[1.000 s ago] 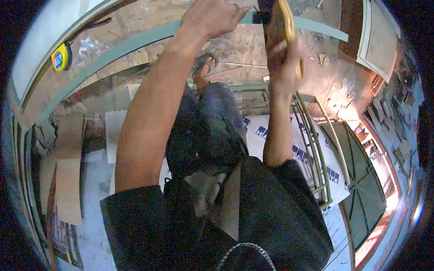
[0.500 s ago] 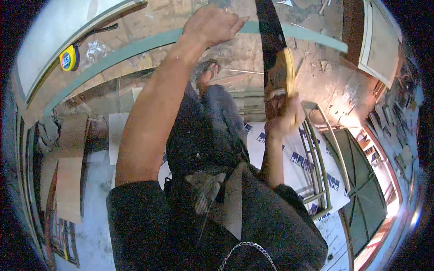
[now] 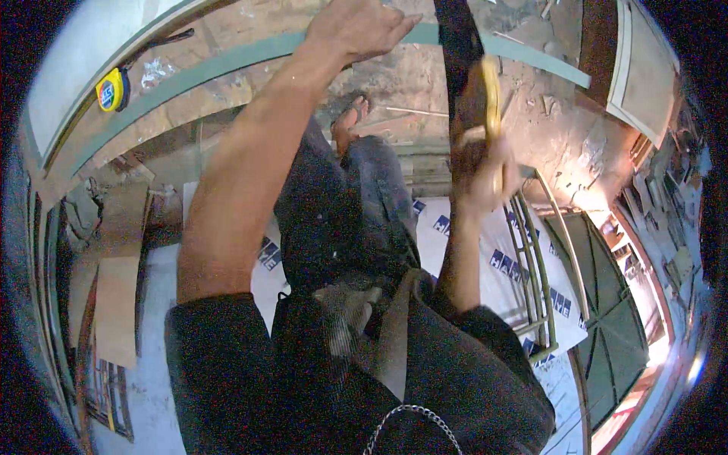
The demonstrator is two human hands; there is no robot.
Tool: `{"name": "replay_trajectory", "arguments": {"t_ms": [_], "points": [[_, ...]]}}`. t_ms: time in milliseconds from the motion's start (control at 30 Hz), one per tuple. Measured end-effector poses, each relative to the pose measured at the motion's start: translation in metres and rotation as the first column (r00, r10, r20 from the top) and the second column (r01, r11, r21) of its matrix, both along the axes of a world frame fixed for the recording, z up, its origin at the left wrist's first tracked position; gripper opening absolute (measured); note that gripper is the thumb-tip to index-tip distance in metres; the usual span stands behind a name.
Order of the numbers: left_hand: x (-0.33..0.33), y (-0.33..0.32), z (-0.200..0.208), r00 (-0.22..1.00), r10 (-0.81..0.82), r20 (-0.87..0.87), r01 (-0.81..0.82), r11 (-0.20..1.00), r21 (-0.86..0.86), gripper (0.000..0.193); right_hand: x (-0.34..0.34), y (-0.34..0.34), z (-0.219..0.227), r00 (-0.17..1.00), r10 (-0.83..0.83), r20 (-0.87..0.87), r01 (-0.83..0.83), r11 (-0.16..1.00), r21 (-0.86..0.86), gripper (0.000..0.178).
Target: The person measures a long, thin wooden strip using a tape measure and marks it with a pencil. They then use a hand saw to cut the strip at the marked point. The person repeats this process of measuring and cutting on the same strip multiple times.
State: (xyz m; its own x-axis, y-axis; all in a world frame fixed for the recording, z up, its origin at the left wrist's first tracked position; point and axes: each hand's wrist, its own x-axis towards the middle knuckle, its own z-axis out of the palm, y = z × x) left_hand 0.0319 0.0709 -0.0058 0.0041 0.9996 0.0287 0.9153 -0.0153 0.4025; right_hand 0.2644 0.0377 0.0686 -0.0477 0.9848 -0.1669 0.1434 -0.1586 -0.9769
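My right hand [image 3: 491, 178] is closed round the yellow handle of a handsaw [image 3: 491, 95]. Its wide dark blade stands across a long grey-green strip [image 3: 516, 54] on the workbench and runs out past the top edge of the picture. Left of the blade, my left hand [image 3: 362, 30] bears down on that same strip, fingers curled and one digit pointing toward the saw. Part of this hand is cut off by the upper edge. A yellow tape measure [image 3: 112, 89] lies near the strip's left part.
A pale panel [image 3: 83, 61] covers the bench's far left. My foot [image 3: 350, 117] shows below the bench edge. To my right are a metal frame [image 3: 540, 288], a printed white sheet [image 3: 500, 250] and a dark green panel [image 3: 614, 303]. Brown boards [image 3: 117, 303] stand on the left.
My right hand and the saw have moved a little forward, away from me. The left hand stays on the strip, and the whole view has shifted slightly.
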Motion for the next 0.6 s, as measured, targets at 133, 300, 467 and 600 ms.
{"name": "replay_trajectory", "arguments": {"t_ms": [133,300,467,600], "points": [[0.001,0.019,-0.012,0.972,-0.137,-0.190,0.121,0.988,-0.094,0.047,-0.054,0.054,-0.019,0.994,-0.066,0.083,0.061,0.996,0.060,0.037],[0.001,0.007,0.002,0.995,0.025,-0.093,-0.034,0.995,-0.099,0.046,0.002,0.003,-0.017,0.977,0.000,0.215,-0.043,0.979,0.200,0.036],[0.000,0.010,0.000,0.996,0.006,0.087,0.002,0.996,-0.085,0.046,-0.039,0.042,-0.029,0.990,-0.085,-0.112,0.086,0.996,0.003,0.041],[0.004,0.010,-0.006,0.993,0.061,0.099,-0.062,0.998,-0.001,0.047,-0.051,0.039,-0.021,0.968,-0.085,0.234,0.022,0.965,0.261,0.041]]}}
